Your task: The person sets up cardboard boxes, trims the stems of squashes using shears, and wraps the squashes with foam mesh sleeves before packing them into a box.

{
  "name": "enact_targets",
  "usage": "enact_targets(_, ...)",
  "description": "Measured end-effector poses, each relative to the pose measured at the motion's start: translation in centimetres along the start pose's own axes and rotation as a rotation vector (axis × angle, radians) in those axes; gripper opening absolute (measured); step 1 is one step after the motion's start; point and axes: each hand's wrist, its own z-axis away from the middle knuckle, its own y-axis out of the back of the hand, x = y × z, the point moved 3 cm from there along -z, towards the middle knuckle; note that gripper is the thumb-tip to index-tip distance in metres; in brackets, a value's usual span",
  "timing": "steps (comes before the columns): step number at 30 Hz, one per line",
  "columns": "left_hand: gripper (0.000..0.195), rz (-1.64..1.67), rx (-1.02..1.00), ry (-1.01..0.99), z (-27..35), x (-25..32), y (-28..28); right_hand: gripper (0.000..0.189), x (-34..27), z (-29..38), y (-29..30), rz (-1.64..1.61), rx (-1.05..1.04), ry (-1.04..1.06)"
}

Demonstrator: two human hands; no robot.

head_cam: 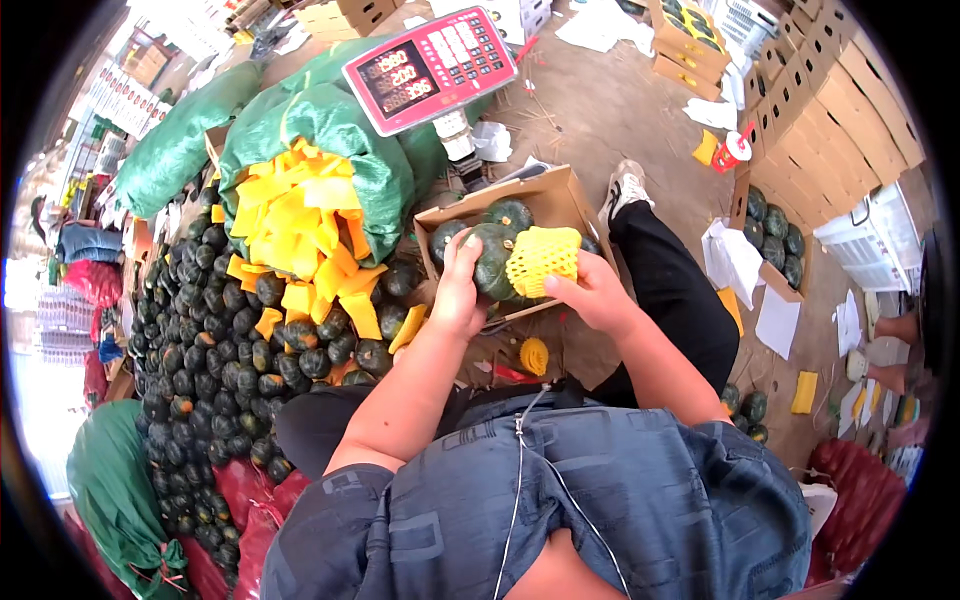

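A dark green squash (491,261) is in my left hand (459,289), its fingers around the left side. My right hand (592,292) holds a yellow foam net sleeve (543,261) against the squash's right side; whether any of the squash is inside the sleeve is hard to tell. Both are just above the near side of an open cardboard box (574,199), which holds several more dark green squashes (508,214). Behind the box stands a scale's red display and keypad (431,69) with lit digits.
A large pile of squashes (217,352) lies at the left, beside a green woven sack (315,112) spilling yellow foam sleeves (300,210). Stacked cardboard boxes (817,120) and a box of squashes (808,262) stand at the right. One loose foam sleeve (534,356) lies near my lap.
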Motion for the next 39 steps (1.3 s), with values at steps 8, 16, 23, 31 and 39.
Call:
enact_targets(8,0.082,-0.915,-0.132,-0.548,0.8,1.0,-0.2,0.049,-1.8,-2.7,-2.1,0.463,-0.093,0.031)
enact_targets(16,0.070,0.300,-0.423,0.086,1.6,0.4,-0.9,0.068,-3.5,-6.0,0.4,0.561,0.076,-0.162)
enact_targets(23,0.051,0.702,-0.137,0.056,0.2,2.7,-0.7,0.036,-2.8,-0.6,-4.4,0.999,0.079,0.692)
enact_targets(31,0.075,0.173,-0.386,0.026,-0.1,1.2,0.1,0.037,2.1,-3.7,0.1,-0.628,0.382,-0.031)
enact_targets(39,0.028,0.113,0.140,0.140,-3.5,-5.7,1.5,0.036,7.1,-3.5,3.3,-0.367,0.358,-0.316)
